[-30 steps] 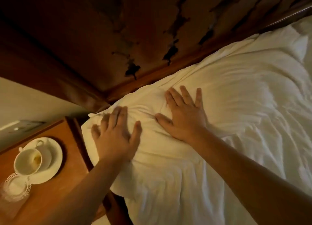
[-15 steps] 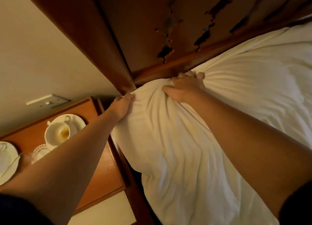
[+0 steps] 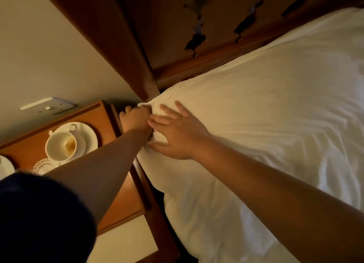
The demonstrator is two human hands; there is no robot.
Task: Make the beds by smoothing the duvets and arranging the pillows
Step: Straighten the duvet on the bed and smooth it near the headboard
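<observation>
While the pillow (image 3: 246,97) lies at the head of the bed against the headboard (image 3: 177,32), the step in hand looks like squaring its near-left corner, the one closest to the nightstand (image 3: 102,120). Left hand (image 3: 136,117) is at that corner, fingers curled around a bunch of white fabric, gripping it right beside the headboard post. Right hand (image 3: 177,132) lies flat on the pillow just beside the left hand, fingers straight and spread, pressing the fabric down; it holds nothing. The two hands touch or nearly touch, can't tell which. Pillow surface away from the headboard post is fairly smooth, with light wrinkles toward the duvet (image 3: 226,213) below it.

Next move, as a guess: pull the gripped corner out taut, then let go and flatten it with both palms so the pillow sits square to the headboard. Duvet below the pillow looks creased and likely needs smoothing after.

On the nightstand, left of the pillow: a used cup (image 3: 61,146) on a saucer (image 3: 89,136), and part of another plate (image 3: 6,166) at the frame edge. A wall socket (image 3: 49,106) sits above the nightstand.
</observation>
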